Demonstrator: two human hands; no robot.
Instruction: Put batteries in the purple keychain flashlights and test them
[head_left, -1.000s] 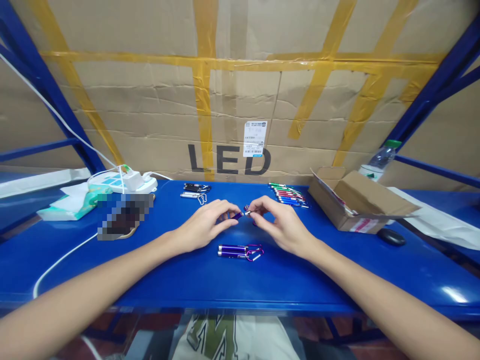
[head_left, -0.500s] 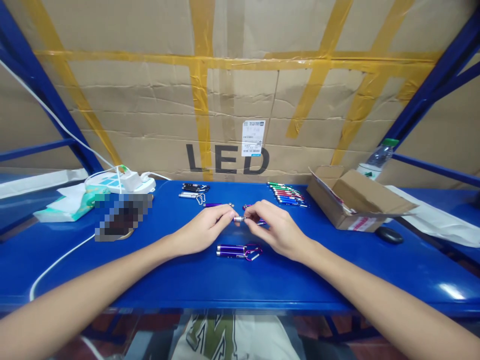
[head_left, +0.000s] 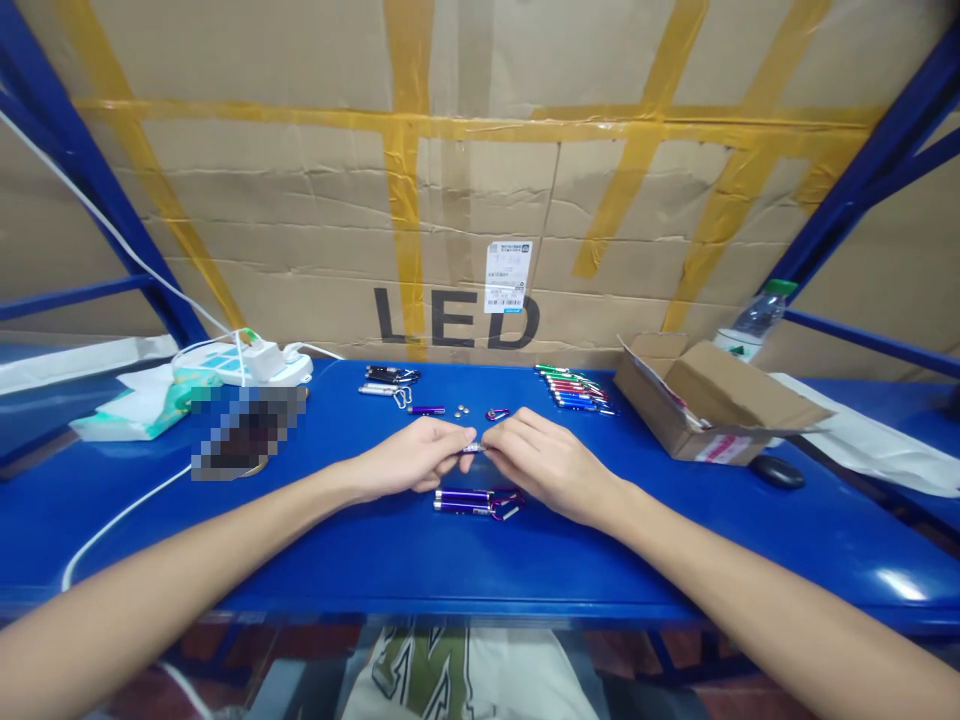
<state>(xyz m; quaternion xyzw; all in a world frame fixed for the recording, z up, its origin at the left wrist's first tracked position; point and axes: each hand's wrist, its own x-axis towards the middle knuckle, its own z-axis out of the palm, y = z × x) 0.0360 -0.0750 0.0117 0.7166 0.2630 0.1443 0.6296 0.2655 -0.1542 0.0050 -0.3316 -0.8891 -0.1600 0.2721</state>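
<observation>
Over the middle of the blue table, my left hand (head_left: 420,455) pinches a small silver cylindrical part (head_left: 472,449) between thumb and fingers. My right hand (head_left: 551,460) is closed at the part's right end, its fingertips partly hidden behind the knuckles. Just beyond my hands lie a short purple tube (head_left: 427,411), several tiny button cells (head_left: 461,411) and a purple end piece with a clip (head_left: 496,414). Nearer to me, two purple mini flashlights (head_left: 462,507) with carabiner clips rest side by side, below my hands.
Black and silver flashlights (head_left: 382,388) lie at the back left; a row of green, red and blue ones (head_left: 574,390) is at the back right. An open cardboard box (head_left: 712,400), a black mouse (head_left: 778,471) and a bottle (head_left: 757,315) stand right. Left are a power strip (head_left: 289,370) and tissues (head_left: 142,405).
Both hands have shifted slightly toward me, with the silver part between them. My right fingers have turned over and closed in, and the button cells and purple end piece show more fully.
</observation>
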